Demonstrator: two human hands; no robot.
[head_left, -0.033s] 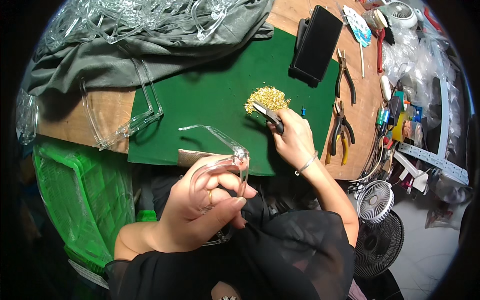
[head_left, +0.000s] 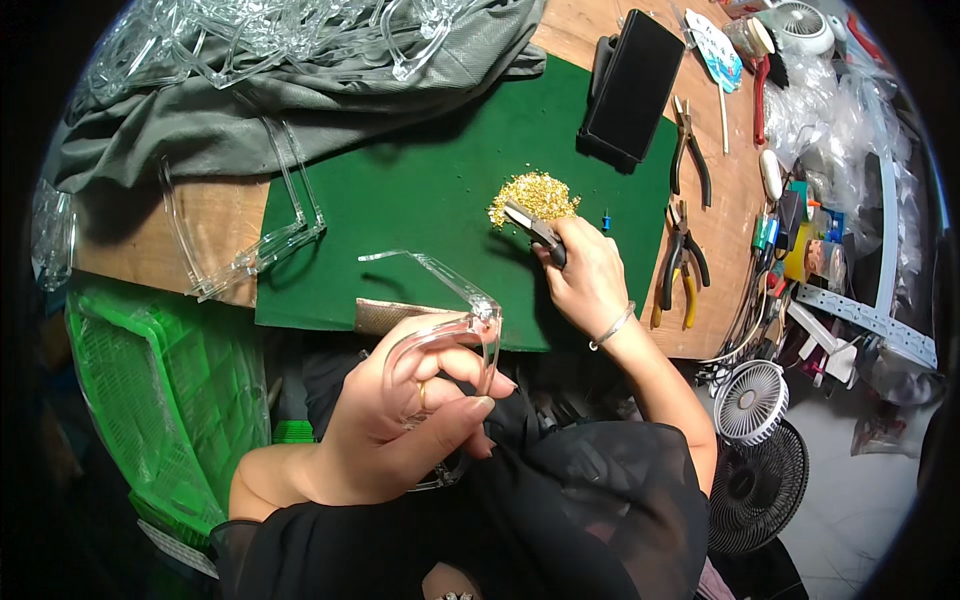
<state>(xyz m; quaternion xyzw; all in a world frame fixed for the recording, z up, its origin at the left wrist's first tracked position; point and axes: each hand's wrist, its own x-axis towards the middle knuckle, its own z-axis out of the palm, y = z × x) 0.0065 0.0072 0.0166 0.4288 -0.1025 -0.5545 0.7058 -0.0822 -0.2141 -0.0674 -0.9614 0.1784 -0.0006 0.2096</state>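
Note:
My left hand (head_left: pixel 400 415) is closed around a clear plastic eyeglass frame (head_left: pixel 484 318), held up before the near edge of the mat; one temple arm reaches out to the upper left. My right hand (head_left: pixel 592 268) grips a pair of pliers (head_left: pixel 541 233), whose pale jaws lie at the lower edge of a heap of small gold-coloured pieces (head_left: pixel 540 190). Whether the jaws pinch a piece is too small to tell. Both rest over a green mat (head_left: pixel 420 200). Another clear frame (head_left: pixel 265 245) lies across the mat's left edge.
Many clear frames (head_left: pixel 250 40) are piled on a grey cloth (head_left: pixel 330 125) at the far left. A black phone (head_left: pixel 635 90) stands at the back; two more pliers (head_left: pixel 688 160) lie at right. A green crate (head_left: pixel 170 390), cables and small fans (head_left: pixel 750 402) flank the table.

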